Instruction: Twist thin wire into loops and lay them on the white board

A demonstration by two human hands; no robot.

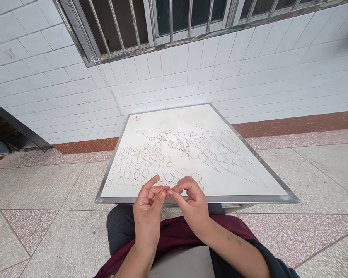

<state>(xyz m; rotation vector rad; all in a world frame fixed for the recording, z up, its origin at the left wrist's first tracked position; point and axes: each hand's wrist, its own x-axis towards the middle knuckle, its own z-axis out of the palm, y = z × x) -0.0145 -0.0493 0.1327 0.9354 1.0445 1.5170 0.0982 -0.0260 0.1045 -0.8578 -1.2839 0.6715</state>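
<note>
Both hands meet above the near edge of a white board table [162, 120]. My left hand [149, 202] pinches with thumb and forefinger, its other fingers partly curled. Fingertip to fingertip with it, my right hand [193, 204] is also closed in a pinch. Between them is what looks like a thin wire, mostly hidden by the fingers. Just beyond the hands lie thin wire loops [196, 173], some partly covered by them. Rows of figure-eight wire pieces [152, 161] lie on the left of the tabletop. Longer wires with looped ends [240, 166] spread loosely over the right.
A small red-and-white object [137, 118] sits at the table's far left corner. Grey metal trim [249, 198] edges the tabletop. Behind stands a white tiled wall [174, 79] with a barred window [171, 19]. My knee [120, 224] is under the near edge.
</note>
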